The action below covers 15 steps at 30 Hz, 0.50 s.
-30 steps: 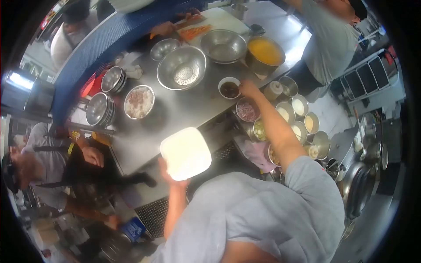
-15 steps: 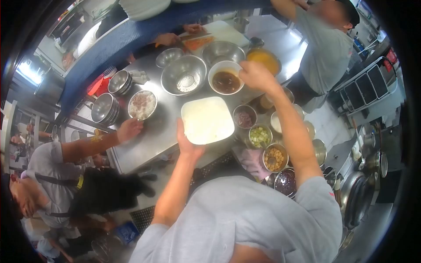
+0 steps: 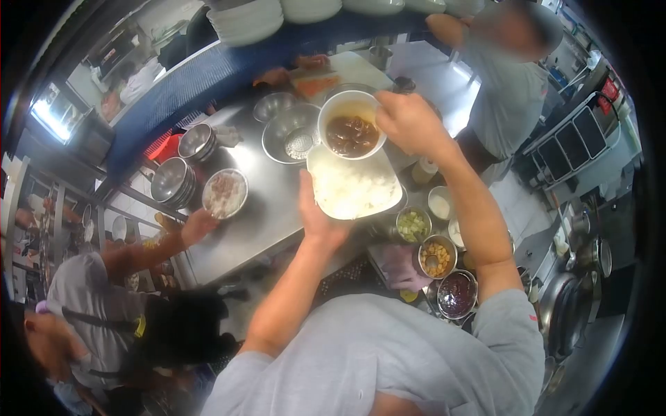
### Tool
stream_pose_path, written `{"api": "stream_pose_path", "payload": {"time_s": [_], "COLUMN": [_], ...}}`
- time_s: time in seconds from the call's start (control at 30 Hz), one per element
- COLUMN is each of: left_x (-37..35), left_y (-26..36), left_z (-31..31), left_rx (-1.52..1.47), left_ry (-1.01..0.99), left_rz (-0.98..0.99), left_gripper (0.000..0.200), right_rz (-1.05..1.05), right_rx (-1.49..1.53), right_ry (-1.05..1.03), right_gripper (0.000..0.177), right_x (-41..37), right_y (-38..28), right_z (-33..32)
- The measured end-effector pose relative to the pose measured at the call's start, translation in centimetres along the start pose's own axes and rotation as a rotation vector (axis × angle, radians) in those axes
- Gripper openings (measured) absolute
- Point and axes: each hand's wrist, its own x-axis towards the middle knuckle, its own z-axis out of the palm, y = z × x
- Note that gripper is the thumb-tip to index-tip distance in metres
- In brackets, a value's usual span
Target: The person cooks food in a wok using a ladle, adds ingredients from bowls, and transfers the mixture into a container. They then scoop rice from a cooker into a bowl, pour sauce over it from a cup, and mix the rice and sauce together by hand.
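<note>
My left hand [image 3: 323,227] is closed round the edge of a white square dish [image 3: 397,202] and holds it above the counter. White rice [image 3: 352,183] fills this dish. In my right hand [image 3: 412,126] is a white bowl [image 3: 324,123], gripped at its right side. Brown sauce with lumps [image 3: 352,136] is inside it. The bowl hangs tilted over the far edge of the dish and hides part of it. Whether any sauce touches the rice cannot be made out. Just beyond the dish lies a metal bowl [image 3: 276,143] with a perforated ladle in it.
Small bowls of green pieces [image 3: 413,224], golden cubes [image 3: 437,256] and dark red contents [image 3: 457,295] stand to the right. At left a co-worker's hand [image 3: 200,227] touches a bowl of rice [image 3: 225,194] near stacked metal bowls [image 3: 173,182]. Other people work around the counter [image 3: 253,239].
My right hand has brought the sauce bowl nearer and leftward, over the dish edge, tilting it. The dish has shifted slightly right, and its rice shows more clearly. The view has shifted a little.
</note>
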Motion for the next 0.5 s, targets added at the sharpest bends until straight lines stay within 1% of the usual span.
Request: {"api": "stream_pose_path", "payload": {"time_s": [0.07,0.3,0.47,0.5], "left_x": [0.2,0.1,0.7,1.1], "left_y": [-0.4,-0.5,-0.3,0.1], "left_z": [0.1,1.1,0.6,0.6], "left_rx": [-0.008,0.034,0.0,-0.003], "left_ry": [-0.012,-0.017,-0.034,-0.033], "left_rz": [0.016,0.05,0.042,0.042], "left_gripper": [0.072,0.07,0.069,0.068], "right_rz": [-0.058,-0.116,-0.176,-0.185], "right_rx": [-0.027,-0.058,-0.024,-0.015], "right_ry": [0.036,0.086,0.097,0.094], "right_gripper": [0.026,0.029,0.029,0.024], "right_x": [0.1,0.3,0.1,0.2], "right_y": [0.1,-1.3,-2.0,-2.2], "right_z": [0.0,-0.1,0.0,0.1]}}
